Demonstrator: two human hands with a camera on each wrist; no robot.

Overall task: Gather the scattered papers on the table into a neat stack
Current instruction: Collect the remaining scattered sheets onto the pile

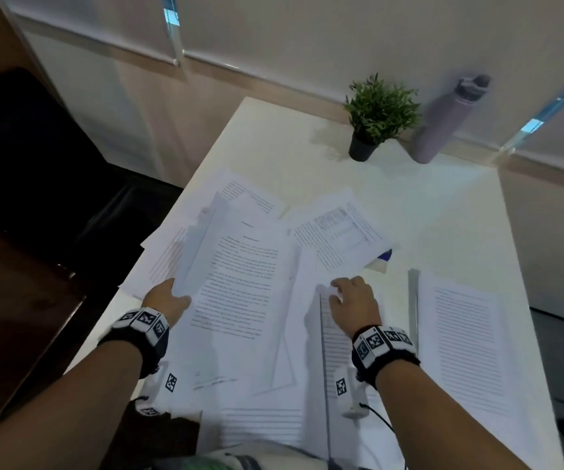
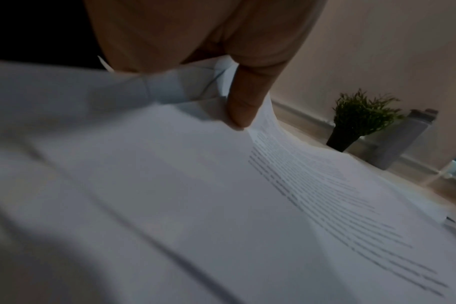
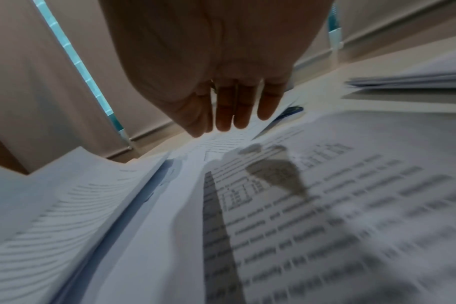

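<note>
Printed white papers lie scattered and overlapping on the white table [image 1: 436, 198]. My left hand [image 1: 167, 296] grips a bundle of sheets [image 1: 240, 266] by its near left edge and holds it slightly off the table. In the left wrist view the thumb [image 2: 243, 107] presses on top of those sheets [image 2: 170, 185]. My right hand [image 1: 352, 300] hovers over a text sheet [image 1: 333, 337] with straight fingers [image 3: 229, 115] and holds nothing. The hand casts a shadow on the page [image 3: 299, 205] below. A squared pile of papers [image 1: 460, 334] lies at the right.
A small potted plant [image 1: 375, 117] and a lilac bottle [image 1: 443, 123] stand at the table's far edge. A blue-and-white item [image 1: 384, 257] pokes out from under a far sheet [image 1: 338, 232]. A dark chair [image 1: 36, 164] stands to the left.
</note>
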